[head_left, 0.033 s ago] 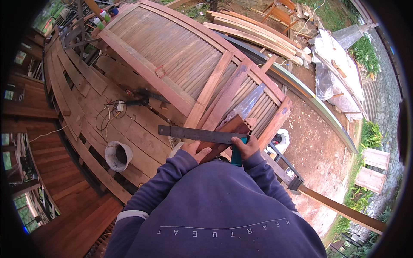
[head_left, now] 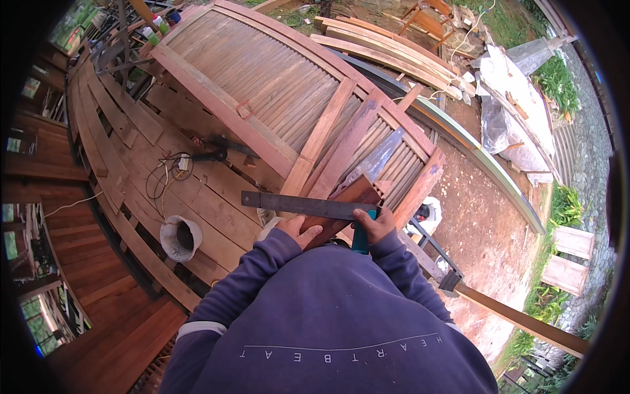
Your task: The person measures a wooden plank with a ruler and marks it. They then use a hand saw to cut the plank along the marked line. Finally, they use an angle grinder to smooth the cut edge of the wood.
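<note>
A try square (head_left: pixel 295 205) with a dark metal blade and a teal handle lies across a reddish-brown piece of wood (head_left: pixel 359 190). My right hand (head_left: pixel 377 224) is closed around the handle end, its thumb on the blade's base. Below the blade, my left hand (head_left: pixel 296 230) grips the left side of the wood, thumb on top; its other fingers are mostly hidden. The blade's free end sticks out to the left past the wood. Just beyond lies a slatted wooden panel (head_left: pixel 262 72), with loose boards (head_left: pixel 321 128) across it and a clear plastic sheet (head_left: pixel 379 156) beside them.
A grey bucket (head_left: pixel 180 238) stands left on the plank floor (head_left: pixel 213 197), near a power tool (head_left: pixel 213 150) and coiled black cable. Stacked timber (head_left: pixel 387 52) lies beyond the panel. At far right, white sheeting (head_left: pixel 505 85) covers a pile. Bottles (head_left: pixel 151 34) stand at the far left corner.
</note>
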Demonstrator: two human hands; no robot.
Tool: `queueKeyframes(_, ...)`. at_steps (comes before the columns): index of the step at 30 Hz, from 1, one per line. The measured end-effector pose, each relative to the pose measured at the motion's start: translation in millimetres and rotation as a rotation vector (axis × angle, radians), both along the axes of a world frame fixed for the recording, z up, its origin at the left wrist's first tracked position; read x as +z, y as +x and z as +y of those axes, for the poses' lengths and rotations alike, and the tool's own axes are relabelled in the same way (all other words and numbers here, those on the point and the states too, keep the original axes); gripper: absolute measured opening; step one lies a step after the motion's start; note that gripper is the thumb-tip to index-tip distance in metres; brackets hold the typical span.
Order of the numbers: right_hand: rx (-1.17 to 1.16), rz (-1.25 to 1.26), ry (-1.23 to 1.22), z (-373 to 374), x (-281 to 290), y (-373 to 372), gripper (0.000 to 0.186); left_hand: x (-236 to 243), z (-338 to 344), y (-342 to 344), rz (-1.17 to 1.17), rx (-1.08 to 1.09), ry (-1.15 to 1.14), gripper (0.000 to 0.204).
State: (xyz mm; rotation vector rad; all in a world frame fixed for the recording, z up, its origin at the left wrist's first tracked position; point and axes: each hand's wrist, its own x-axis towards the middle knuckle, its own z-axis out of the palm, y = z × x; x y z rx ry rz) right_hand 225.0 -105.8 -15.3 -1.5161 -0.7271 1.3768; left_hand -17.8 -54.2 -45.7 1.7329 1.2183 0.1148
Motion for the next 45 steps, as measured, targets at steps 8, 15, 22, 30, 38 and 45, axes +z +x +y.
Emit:
queueKeyframes(8,0.006,-0.015,0.011,1.6,2.8,-1.1,0.029,7.5,1.9,0.1,0.01,-0.005,-0.021,0.064)
queueKeyframes(15,-0.006,-0.007,0.0,2.0,4.0,-1.8,0.028,4.4,1.4,-1.2,0.003,-0.008,-0.015,0.066)
queueKeyframes(22,-0.007,0.011,0.014,3.4,3.6,-3.1,0.025,5.9,3.5,-2.4,0.031,-0.033,-0.064,0.068)
queueKeyframes(30,-0.002,0.069,-0.011,3.4,5.2,-6.1,0.021,-2.8,17.5,-26.7,0.051,-0.169,-0.17,0.056)
queueKeyframes(38,-0.02,0.069,-0.01,1.4,0.5,-8.0,0.02,82.0,70.6,-13.6,0.129,-0.098,0.055,0.04)
queueKeyframes(45,-0.025,0.057,-0.022,2.5,2.8,-15.9,0.02,54.9,101.8,28.7,-0.032,-0.393,-0.065,0.049)
